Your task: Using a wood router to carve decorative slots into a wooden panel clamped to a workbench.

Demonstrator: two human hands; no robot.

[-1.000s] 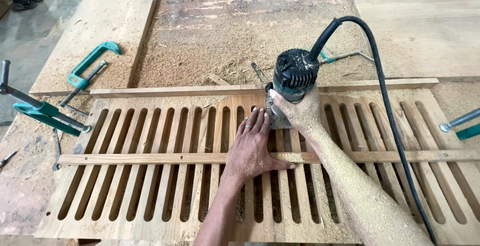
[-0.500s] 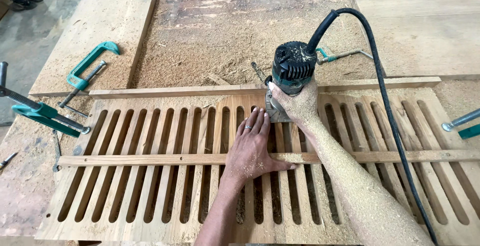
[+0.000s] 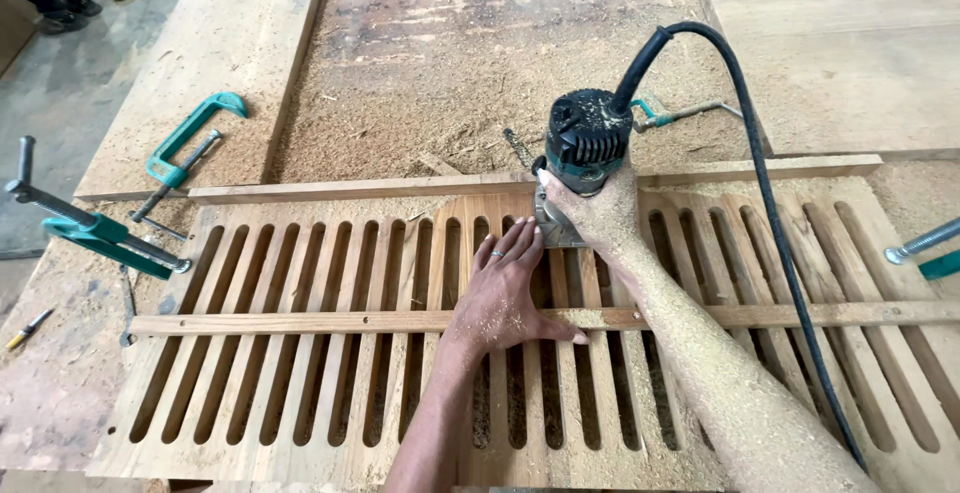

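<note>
A wooden panel (image 3: 300, 353) with several long parallel slots lies flat on the bench. My left hand (image 3: 500, 298) presses flat on its slats, fingers spread, a ring on one finger. My right hand (image 3: 600, 218), coated in sawdust, grips the base of a dark green-and-black handheld router (image 3: 585, 143) standing upright near the panel's far edge. The router's black cable (image 3: 770, 213) arcs up and runs down the right side over my forearm. A thin wooden strip (image 3: 300, 323) crosses the panel under my left hand.
A teal C-clamp (image 3: 185, 148) lies loose on sawdust at the left. A teal bar clamp (image 3: 95, 233) grips the panel's left end; another clamp (image 3: 925, 248) shows at the right edge. A wooden batten (image 3: 350, 190) lines the far edge. Someone's feet (image 3: 60, 13) stand top left.
The router and my right hand have slid away from me toward the panel's far edge. My left hand has stayed flat in place.
</note>
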